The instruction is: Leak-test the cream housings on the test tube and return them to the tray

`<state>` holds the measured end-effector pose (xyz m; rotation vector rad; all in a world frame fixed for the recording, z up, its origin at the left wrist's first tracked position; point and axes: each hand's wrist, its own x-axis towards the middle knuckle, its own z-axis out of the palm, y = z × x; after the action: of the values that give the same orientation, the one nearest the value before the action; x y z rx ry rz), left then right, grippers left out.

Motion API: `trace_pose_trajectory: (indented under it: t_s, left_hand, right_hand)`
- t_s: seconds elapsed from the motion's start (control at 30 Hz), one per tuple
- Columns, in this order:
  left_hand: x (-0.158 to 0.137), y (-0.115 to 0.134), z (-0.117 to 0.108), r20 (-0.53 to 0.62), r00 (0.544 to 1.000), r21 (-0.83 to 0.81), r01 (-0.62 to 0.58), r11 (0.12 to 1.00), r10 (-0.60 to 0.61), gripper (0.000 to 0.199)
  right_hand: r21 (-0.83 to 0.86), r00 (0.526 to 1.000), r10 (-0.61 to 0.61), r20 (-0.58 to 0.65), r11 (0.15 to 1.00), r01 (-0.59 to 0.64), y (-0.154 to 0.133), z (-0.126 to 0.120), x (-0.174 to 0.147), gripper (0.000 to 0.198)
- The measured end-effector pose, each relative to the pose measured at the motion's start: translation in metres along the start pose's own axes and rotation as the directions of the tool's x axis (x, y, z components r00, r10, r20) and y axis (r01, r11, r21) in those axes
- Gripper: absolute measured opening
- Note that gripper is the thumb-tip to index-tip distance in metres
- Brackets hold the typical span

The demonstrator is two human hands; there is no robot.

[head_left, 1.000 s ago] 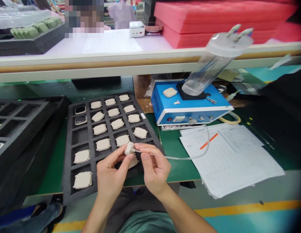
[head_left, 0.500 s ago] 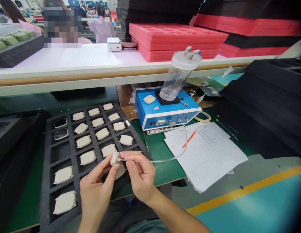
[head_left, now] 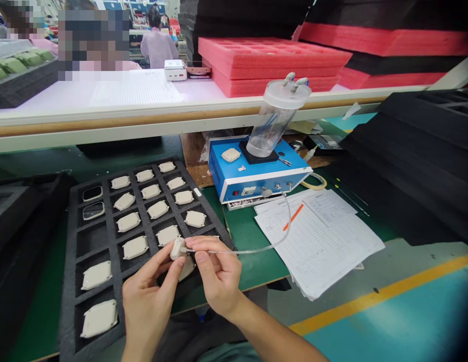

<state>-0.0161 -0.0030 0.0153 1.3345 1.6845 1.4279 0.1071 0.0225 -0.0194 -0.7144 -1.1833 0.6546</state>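
The left hand [head_left: 151, 286] pinched a small cream case [head_left: 177, 248] between thumb and fingers, on edge above a black foam tray [head_left: 92, 240], apparently so its side faced the right hand [head_left: 220, 274]. That hand's thumb and fingers were closed around the end of a clear tube [head_left: 256, 251], likely steadying its tip against the case. The tube curved back to a blue box [head_left: 256, 176] on the green tabletop [head_left: 241, 227]. Tray pockets held similar cases [head_left: 134, 247] apart, presumably preventing scratches.

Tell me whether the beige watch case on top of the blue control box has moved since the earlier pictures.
No. The beige watch case still lies left of the black base on the blue control box; the camera shifted.
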Motion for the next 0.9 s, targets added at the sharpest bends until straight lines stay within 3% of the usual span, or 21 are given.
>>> trace_pose_trajectory:
  t_s: [0.47,0.9]
  left_hand:
    - [0.0004,-0.002,0.0005,-0.012,1.0,0.009,0.008,1.0,-0.008,0.033]
    - [0.0005,0.0021,0.0004,0.001,1.0,-0.043,-0.018,0.999,0.018,0.031]
  right_hand:
    - [0.088,0.999,0.035,0.023,0.995,-0.036,0.0023,-0.0008,-0.0047,0.023]
    - [0.07,0.998,0.045,0.036,0.996,-0.047,0.0029,-0.0032,-0.0059,0.025]
